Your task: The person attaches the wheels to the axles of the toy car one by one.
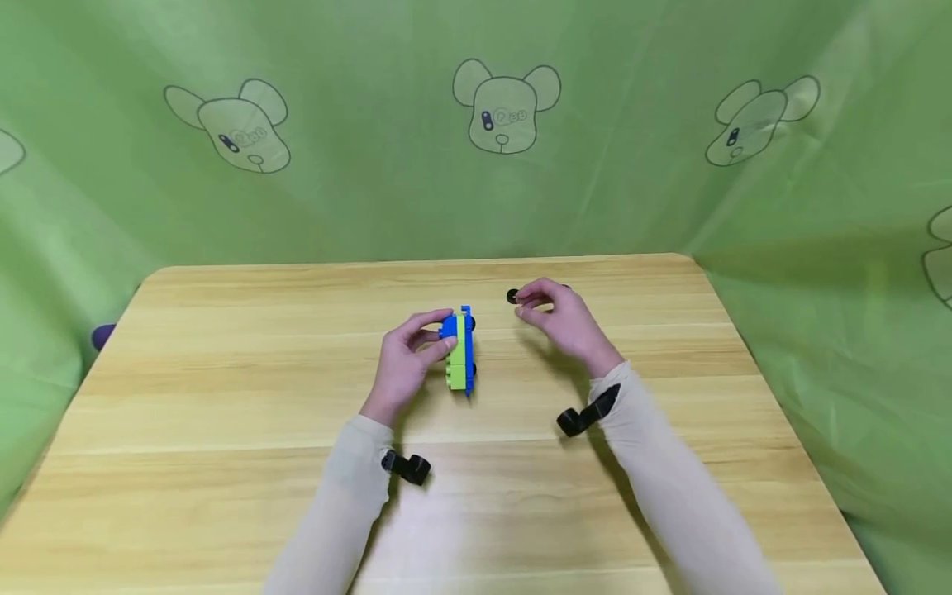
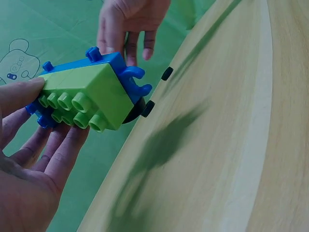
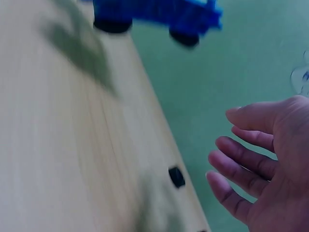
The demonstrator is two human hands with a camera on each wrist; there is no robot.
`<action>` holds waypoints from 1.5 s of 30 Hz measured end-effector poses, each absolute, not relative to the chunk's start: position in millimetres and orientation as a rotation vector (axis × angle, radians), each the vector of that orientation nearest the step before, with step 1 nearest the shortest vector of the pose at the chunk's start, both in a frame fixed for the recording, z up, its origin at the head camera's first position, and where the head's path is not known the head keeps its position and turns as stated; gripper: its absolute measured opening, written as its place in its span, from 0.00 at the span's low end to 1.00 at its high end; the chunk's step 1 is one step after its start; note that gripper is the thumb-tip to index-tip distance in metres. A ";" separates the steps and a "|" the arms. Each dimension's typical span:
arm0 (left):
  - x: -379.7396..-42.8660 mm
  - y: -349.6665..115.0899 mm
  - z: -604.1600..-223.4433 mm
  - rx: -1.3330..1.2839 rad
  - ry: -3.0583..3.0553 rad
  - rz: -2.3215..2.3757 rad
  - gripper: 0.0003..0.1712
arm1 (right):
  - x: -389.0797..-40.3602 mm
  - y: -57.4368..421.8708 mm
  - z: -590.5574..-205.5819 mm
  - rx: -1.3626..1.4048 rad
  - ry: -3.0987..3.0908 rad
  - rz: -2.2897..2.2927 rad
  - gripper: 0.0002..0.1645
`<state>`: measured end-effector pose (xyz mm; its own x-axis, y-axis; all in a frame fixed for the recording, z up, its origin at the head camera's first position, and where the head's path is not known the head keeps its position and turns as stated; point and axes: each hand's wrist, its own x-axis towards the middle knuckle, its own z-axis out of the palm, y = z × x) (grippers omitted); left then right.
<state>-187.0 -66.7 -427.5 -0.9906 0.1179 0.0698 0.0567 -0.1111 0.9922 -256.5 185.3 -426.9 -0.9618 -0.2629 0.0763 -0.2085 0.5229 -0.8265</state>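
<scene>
My left hand (image 1: pixel 402 359) grips a toy building-block car (image 1: pixel 458 355), thumb on one side and fingers on the other. The car has a lime green studded block (image 2: pixel 84 94) on a blue base (image 2: pixel 116 65), with a forked hook at one end. It is held tilted on its side above the table. In the right wrist view, black wheels (image 3: pixel 112 25) show along the base. My right hand (image 1: pixel 565 322) hovers by a loose black wheel (image 1: pixel 512 296) near the table's far edge. Its fingers are loosely bent, with nothing between thumb and fingertips.
Another black wheel (image 1: pixel 566 287) lies behind the right hand, mostly hidden. The wooden table (image 1: pixel 223 496) ends at a green curtain (image 1: pixel 387 198) with bear-head drawings. Something purple (image 1: pixel 102 335) shows past the table's left edge.
</scene>
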 end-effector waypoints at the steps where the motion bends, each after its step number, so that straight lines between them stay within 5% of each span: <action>1: -187.1 -67.0 -427.2 0.206 2.074 2.299 0.23 | -261.6 187.8 -428.9 -0.408 2.699 -1.428 0.19; 15: -201.2 -68.8 -452.5 0.252 2.061 2.306 0.23 | -311.9 187.8 -448.7 -0.401 2.813 -1.040 0.32; 25: -186.8 -65.1 -427.1 0.278 2.061 2.292 0.23 | -326.3 185.6 -459.5 -0.399 2.861 -0.874 0.27; 32: -198.2 -65.8 -449.3 0.238 2.032 2.303 0.24 | -331.9 182.8 -462.4 -0.423 2.880 -0.798 0.20; 45: -201.0 -70.0 -456.5 0.262 2.073 2.289 0.23 | -315.2 186.2 -457.1 -0.462 2.877 -0.911 0.21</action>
